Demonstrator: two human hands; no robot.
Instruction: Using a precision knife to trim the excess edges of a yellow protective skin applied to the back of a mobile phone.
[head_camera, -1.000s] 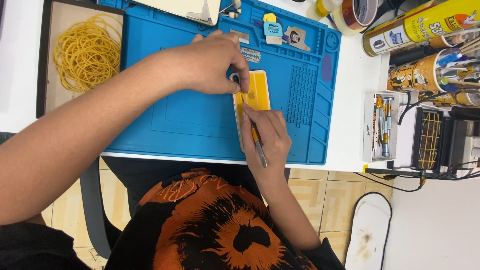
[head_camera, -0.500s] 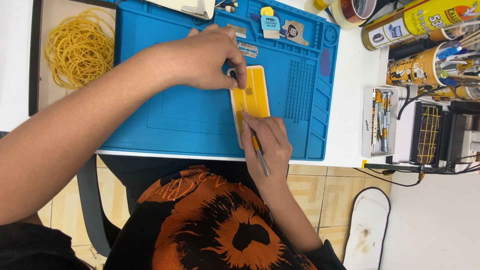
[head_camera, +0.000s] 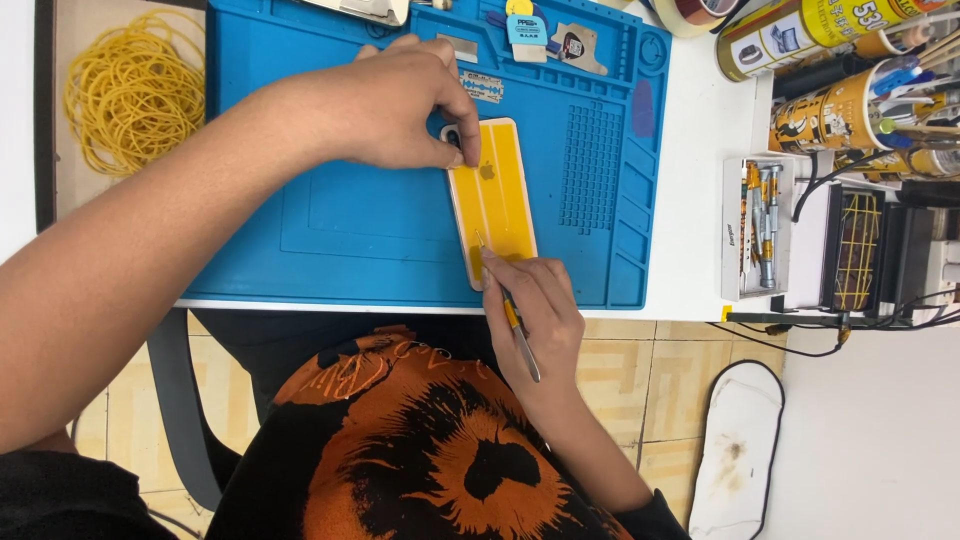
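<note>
A yellow-backed phone (head_camera: 495, 195) lies face down on a blue work mat (head_camera: 330, 230). My left hand (head_camera: 395, 100) presses on the phone's far end, fingertips beside its camera corner. My right hand (head_camera: 535, 310) is at the phone's near end and grips a thin metal tool (head_camera: 520, 340) with a yellow band. The tool's tip rests on the phone's back, close to its left edge.
A pile of yellow rubber bands (head_camera: 130, 95) sits in a tray at the left. A razor blade (head_camera: 482, 88) and small parts lie at the mat's far side. At the right stand a white screwdriver rack (head_camera: 757, 225), cans of tools (head_camera: 830, 110) and a tape roll (head_camera: 700, 10).
My right hand has drawn back a little toward the phone's near end, uncovering the tool's tip. My left hand stays on the far end.
</note>
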